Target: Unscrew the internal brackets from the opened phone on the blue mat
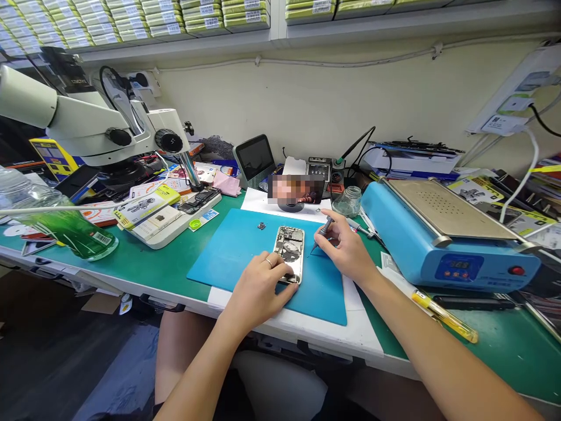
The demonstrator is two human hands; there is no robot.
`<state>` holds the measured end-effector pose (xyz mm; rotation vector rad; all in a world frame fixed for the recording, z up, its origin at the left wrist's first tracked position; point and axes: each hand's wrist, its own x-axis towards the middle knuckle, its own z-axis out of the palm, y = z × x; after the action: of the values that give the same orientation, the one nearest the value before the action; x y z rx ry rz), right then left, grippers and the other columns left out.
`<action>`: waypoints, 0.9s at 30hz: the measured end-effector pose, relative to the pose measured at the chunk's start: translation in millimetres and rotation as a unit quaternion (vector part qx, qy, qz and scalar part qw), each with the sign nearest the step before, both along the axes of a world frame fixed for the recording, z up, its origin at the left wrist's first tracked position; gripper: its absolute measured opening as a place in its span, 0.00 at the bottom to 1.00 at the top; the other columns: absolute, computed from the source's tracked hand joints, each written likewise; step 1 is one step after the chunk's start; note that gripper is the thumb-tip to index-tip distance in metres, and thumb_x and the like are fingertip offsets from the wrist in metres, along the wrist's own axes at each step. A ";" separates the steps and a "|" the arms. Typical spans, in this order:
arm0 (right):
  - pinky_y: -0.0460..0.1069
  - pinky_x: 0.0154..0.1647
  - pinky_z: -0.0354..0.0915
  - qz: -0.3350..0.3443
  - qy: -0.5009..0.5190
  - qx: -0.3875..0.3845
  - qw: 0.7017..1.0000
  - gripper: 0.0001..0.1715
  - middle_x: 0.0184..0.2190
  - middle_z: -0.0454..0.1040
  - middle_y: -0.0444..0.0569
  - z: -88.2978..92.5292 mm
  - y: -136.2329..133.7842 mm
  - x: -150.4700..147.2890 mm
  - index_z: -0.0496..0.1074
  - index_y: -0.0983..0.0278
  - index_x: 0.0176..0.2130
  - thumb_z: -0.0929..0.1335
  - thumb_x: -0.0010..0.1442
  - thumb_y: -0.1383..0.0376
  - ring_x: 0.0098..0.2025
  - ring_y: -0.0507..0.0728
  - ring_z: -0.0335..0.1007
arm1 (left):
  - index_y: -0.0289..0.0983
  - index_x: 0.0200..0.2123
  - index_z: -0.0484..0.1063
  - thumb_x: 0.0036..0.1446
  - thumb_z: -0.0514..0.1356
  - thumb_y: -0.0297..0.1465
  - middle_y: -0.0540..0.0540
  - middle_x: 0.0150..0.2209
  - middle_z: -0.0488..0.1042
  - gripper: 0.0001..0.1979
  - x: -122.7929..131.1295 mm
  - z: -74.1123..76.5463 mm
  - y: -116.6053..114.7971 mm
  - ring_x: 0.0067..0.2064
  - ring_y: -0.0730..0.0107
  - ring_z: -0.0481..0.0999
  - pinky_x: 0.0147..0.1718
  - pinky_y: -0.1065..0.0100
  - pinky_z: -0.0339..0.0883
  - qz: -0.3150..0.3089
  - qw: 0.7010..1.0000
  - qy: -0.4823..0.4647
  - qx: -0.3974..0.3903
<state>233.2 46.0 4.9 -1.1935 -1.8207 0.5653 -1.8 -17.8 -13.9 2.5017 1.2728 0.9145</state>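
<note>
An opened phone with its inner parts showing lies on the blue mat. My left hand grips its lower end, thumb at the bottom edge and fingers over the lower left side. In my right hand is a slim grey screwdriver, pinched between thumb and fingers. Its tip points down at the mat, just right of the phone and apart from it. Small dark parts lie on the mat, up and left of the phone.
A blue heating plate machine stands at the right, a yellow-handled tool before it. On the left are a microscope and a green-liquid bottle. A glass jar and a small screen device sit behind the mat.
</note>
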 end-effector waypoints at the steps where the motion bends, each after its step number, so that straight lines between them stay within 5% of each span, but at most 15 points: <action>1: 0.55 0.42 0.76 -0.001 0.000 0.000 1.000 0.29 0.43 0.77 0.49 -0.1 0.2 0.1 0.64 0.62 0.65 0.68 0.71 0.53 0.38 0.55 0.77 | 0.41 0.40 0.74 0.66 0.63 0.33 0.46 0.41 0.75 0.03 0.0 0.1 0.0 0.43 0.59 0.73 0.42 0.57 0.69 0.000 1.000 0.000 0.001; 27: 0.55 0.41 0.76 0.000 0.006 -0.006 1.000 0.32 0.39 0.77 0.48 1.0 -0.9 -2.5 0.61 0.62 0.66 0.69 0.69 0.54 0.37 0.56 0.77 | 0.40 0.41 0.74 0.66 0.63 0.33 0.46 0.42 0.74 0.03 -0.3 0.0 -1.0 0.44 0.59 0.72 0.44 0.56 0.69 0.002 1.000 0.005 -0.004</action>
<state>230.7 45.1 5.8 -1.1951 -1.8097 0.5837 -2.1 -18.8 -13.9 2.5013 1.2814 0.8966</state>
